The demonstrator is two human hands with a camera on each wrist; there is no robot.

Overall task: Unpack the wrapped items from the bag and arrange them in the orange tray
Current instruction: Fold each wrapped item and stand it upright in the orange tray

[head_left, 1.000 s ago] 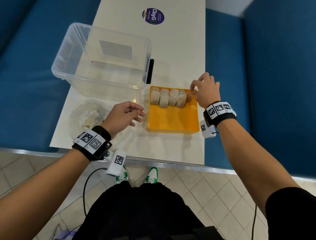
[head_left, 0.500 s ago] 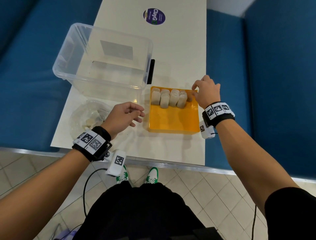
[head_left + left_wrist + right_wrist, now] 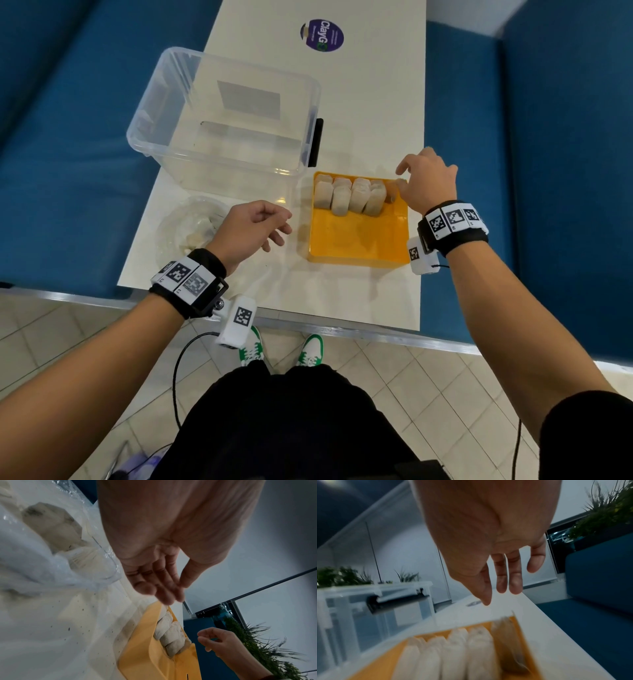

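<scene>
The orange tray (image 3: 359,240) sits on the white table with several pale wrapped items (image 3: 349,198) in a row along its far wall. My right hand (image 3: 402,178) hovers over the tray's far right corner, fingers straight and holding nothing. In the right wrist view the right hand (image 3: 505,592) is just above a wrapped item (image 3: 508,646) that leans in that corner. My left hand (image 3: 281,226) hangs relaxed and empty between the tray and the clear plastic bag (image 3: 188,226). In the left wrist view the bag (image 3: 51,555) holds more wrapped items (image 3: 51,524).
A clear plastic bin (image 3: 308,113) with a black latch stands just behind the bag and the tray's left corner. A purple sticker (image 3: 322,36) lies at the table's far end. Blue seating (image 3: 531,171) flanks the table. The near table edge (image 3: 308,317) is close to my body.
My right hand pinched a wrapped item at the tray's far right corner, lowered it beside the row and let go; its fingers now spread above it. The left hand has barely moved.
</scene>
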